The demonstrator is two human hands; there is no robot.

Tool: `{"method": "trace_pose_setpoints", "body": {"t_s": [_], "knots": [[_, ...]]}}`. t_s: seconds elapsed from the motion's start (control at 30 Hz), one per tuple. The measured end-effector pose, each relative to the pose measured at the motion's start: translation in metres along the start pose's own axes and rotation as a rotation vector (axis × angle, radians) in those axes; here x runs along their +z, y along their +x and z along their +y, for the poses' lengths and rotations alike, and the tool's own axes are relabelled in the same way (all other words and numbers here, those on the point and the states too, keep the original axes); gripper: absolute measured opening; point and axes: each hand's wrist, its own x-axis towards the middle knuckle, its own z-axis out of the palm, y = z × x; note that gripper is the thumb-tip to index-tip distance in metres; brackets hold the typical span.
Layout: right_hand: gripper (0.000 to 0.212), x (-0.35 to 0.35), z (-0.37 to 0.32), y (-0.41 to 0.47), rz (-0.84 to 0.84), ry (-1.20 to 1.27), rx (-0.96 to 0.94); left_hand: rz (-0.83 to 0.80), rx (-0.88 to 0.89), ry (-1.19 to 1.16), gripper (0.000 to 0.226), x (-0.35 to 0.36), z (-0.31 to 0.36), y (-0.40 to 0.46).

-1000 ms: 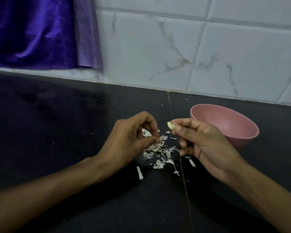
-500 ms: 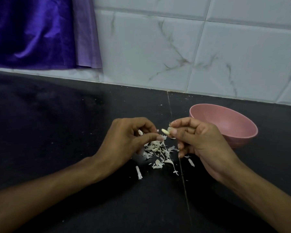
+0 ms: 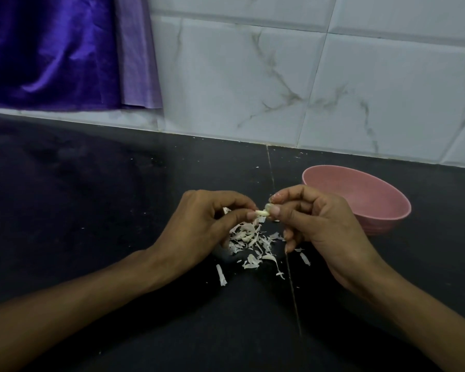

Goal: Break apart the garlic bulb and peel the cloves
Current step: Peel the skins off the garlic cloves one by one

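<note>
Both hands have drawn together since a second ago, when the right one held the clove alone near the bowl — now the left hand (image 3: 199,226) and the right hand (image 3: 320,224) meet above the black counter (image 3: 91,237), each pinching an end of the same garlic clove (image 3: 262,212). On the left hand, thumb and forefinger close on the clove's pale tip, and a scrap of white skin shows behind the curled fingers; whether that hand also holds more of the bulb cannot be told. The right hand's thumb and forefinger clamp the other end, its remaining fingers curled loosely below. Forearms enter from the counter's near corners, left and right, and converge toward the middle.

Directly under the hands, a heap of papery garlic peels (image 3: 250,237) lies on the counter, straddling the thin seam (image 3: 293,291) that runs from the near edge to the far edge. One stray strip (image 3: 221,275) lies nearer the front edge, apart from the heap.

Just beyond the right hand, toward the far right of the counter, stands a pink bowl (image 3: 381,200) — partly hidden by the knuckles. Behind the counter's far edge rises a wall of white marbled tiles (image 3: 253,89), with a purple cloth (image 3: 51,49) hanging at the far left corner.
</note>
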Motion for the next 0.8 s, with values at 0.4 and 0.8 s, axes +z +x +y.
{"method": "trace_pose_setpoints", "body": {"t_s": [0.4, 0.8], "knots": [[0.017, 0.0009, -0.0025, -0.0033, -0.038, 0.030, -0.037, -0.001, 0.051, 0.061, 0.015, 0.0003, 0.0057, -0.0020], [0.019, 0.0007, -0.0032, -0.0039, -0.049, -0.008, -0.096, -0.002, 0.030, 0.100, 0.010, 0.0003, 0.0056, -0.0024]]}}
